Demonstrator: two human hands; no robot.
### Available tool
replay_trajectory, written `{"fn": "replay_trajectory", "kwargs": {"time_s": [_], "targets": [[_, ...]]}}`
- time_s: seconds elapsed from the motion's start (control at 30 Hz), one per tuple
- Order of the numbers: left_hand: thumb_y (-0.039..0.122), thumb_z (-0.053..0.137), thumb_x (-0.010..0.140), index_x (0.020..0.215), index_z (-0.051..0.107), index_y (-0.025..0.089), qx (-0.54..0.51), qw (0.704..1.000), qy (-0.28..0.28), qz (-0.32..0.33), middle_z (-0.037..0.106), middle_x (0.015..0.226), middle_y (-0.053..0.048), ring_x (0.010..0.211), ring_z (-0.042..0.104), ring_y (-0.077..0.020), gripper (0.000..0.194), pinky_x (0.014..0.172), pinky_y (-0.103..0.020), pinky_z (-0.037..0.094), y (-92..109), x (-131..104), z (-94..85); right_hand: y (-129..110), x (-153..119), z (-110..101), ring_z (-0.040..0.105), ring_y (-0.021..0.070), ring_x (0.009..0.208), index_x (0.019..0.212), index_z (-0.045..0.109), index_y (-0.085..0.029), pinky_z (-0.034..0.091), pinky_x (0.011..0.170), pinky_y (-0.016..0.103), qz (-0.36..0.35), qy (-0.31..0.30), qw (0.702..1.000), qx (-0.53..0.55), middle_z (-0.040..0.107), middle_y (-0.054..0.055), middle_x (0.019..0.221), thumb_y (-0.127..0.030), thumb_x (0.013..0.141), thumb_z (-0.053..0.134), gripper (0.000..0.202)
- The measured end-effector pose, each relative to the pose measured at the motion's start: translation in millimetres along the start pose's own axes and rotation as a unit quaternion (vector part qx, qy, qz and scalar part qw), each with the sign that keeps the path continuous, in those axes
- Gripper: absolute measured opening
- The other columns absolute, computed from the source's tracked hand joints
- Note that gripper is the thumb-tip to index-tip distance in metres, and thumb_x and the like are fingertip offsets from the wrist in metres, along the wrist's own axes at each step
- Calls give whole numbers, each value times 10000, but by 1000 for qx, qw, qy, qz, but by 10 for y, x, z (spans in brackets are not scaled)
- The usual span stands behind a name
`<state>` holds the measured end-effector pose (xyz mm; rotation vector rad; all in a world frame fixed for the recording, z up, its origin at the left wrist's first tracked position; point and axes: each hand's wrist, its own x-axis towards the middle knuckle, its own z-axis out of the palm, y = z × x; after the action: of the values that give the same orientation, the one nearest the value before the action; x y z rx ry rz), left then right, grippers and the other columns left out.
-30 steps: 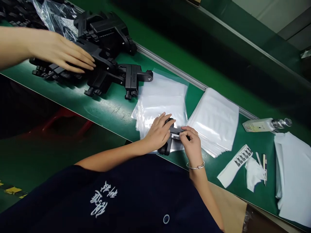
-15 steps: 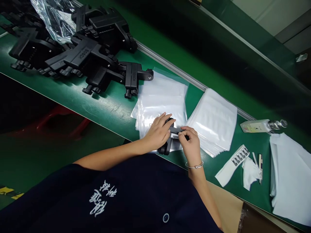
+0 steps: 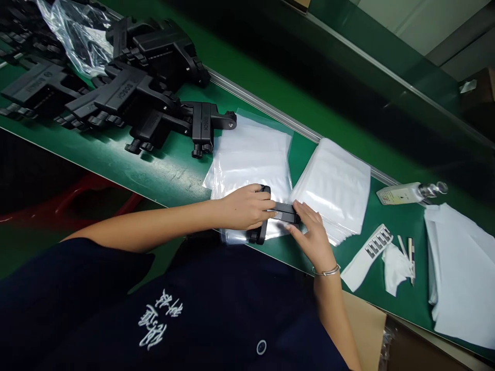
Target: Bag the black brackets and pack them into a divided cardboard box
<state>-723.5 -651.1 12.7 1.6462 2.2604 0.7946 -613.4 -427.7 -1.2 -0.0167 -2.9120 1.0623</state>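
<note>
A small black plastic part point(image 3: 283, 212) lies on a stack of clear plastic bags point(image 3: 251, 154) at the near edge of the green conveyor belt point(image 3: 174, 170). My left hand point(image 3: 243, 207) is closed over the part's left end and holds it down. My right hand point(image 3: 312, 236), with a silver bracelet at the wrist, rests its fingers flat against the part's right end. A pale label shows on the part between the two hands.
A second stack of bags point(image 3: 334, 185) lies to the right. Several black plastic assemblies point(image 3: 147, 98) crowd the belt's left end, beside crumpled clear film point(image 3: 77, 36). To the right are a label strip point(image 3: 367, 255), a spray bottle point(image 3: 410, 193) and white sheets point(image 3: 460, 273).
Another person's hand, on the black assemblies a second ago, has left the view. My left hand has closed round the part; my right fingers went from pinching to lying flat.
</note>
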Motion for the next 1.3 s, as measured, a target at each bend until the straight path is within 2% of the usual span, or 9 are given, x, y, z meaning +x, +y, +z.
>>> {"fn": "replay_trajectory", "kwargs": {"time_s": [0.23, 0.37, 0.5, 0.63, 0.77, 0.9, 1.0, 1.17, 1.3], "targets": [[210, 518, 831, 992, 705, 257, -37, 999, 24, -9, 659, 872, -73, 876, 575, -221, 251, 882, -361, 381, 114, 147, -11, 104, 63, 106, 495, 307, 1287, 1369, 492, -266, 287, 1092, 631, -57, 7, 995, -80, 583, 115, 1338, -431, 906, 547, 494], [202, 445, 873, 1157, 629, 214, 60, 969, 204, -125, 649, 982, -70, 920, 582, -214, 338, 862, -365, 431, 5, -160, -23, 114, 95, 113, 554, 280, 1188, 1442, 384, -234, 390, 1049, 549, -169, -14, 983, -65, 597, 138, 1274, -408, 928, 519, 559], [181, 396, 907, 1099, 585, 174, 69, 910, 340, -228, 629, 965, -70, 899, 597, -188, 269, 802, -327, 494, 52, -442, 200, 6, -22, 71, 586, 248, 1117, 1443, 358, -271, 311, 1113, 544, -225, 107, 964, -94, 620, 106, 1181, -322, 936, 519, 534], [315, 501, 875, 1217, 502, 122, 88, 963, 188, -173, 630, 1112, -144, 1016, 611, -254, 392, 861, -388, 514, 242, -451, 644, -88, -133, -48, 616, 236, 1069, 1422, 349, -268, 339, 1090, 526, -229, 278, 922, -145, 636, 92, 1123, -241, 898, 590, 577], [497, 653, 785, 1334, 428, 73, 184, 978, 37, -97, 522, 1351, -234, 1241, 502, -373, 730, 999, -494, 436, 314, -429, 950, -56, -170, -210, 628, 250, 1023, 1331, 464, -210, 487, 916, 418, -143, 355, 916, -119, 650, 119, 1109, -329, 866, 641, 512], [234, 482, 945, 1172, 579, 145, 274, 961, 25, 35, 662, 1171, -130, 1073, 621, -240, 262, 844, -321, 503, 241, -585, 964, 31, -246, -349, 633, 210, 852, 1235, 535, -219, 512, 756, 361, 70, 342, 935, 64, 653, 72, 1013, -451, 833, 632, 474], [88, 380, 951, 1075, 611, 172, 315, 946, 42, 68, 689, 902, -58, 786, 635, -165, 276, 649, -249, 482, 182, -691, 814, 75, -299, -391, 609, 181, 813, 1175, 555, -222, 502, 735, 338, 128, 313, 920, 200, 626, 49, 969, -459, 804, 648, 450], [68, 363, 922, 1017, 619, 142, 318, 946, 65, -11, 648, 878, -92, 798, 601, -202, 283, 636, -283, 465, 153, -631, 534, 54, -326, -383, 580, 159, 780, 1134, 555, -223, 487, 697, 309, 130, 300, 900, 290, 604, 37, 945, -430, 785, 668, 422], [219, 458, 891, 734, 573, 172, 181, 964, 19, -196, 610, 760, -54, 724, 582, -191, 200, 631, -278, 434, 99, -516, 421, 6, -334, -389, 585, 164, 806, 1147, 546, -240, 495, 715, 315, 120, 305, 895, 302, 596, 38, 970, -421, 771, 692, 442]]}}
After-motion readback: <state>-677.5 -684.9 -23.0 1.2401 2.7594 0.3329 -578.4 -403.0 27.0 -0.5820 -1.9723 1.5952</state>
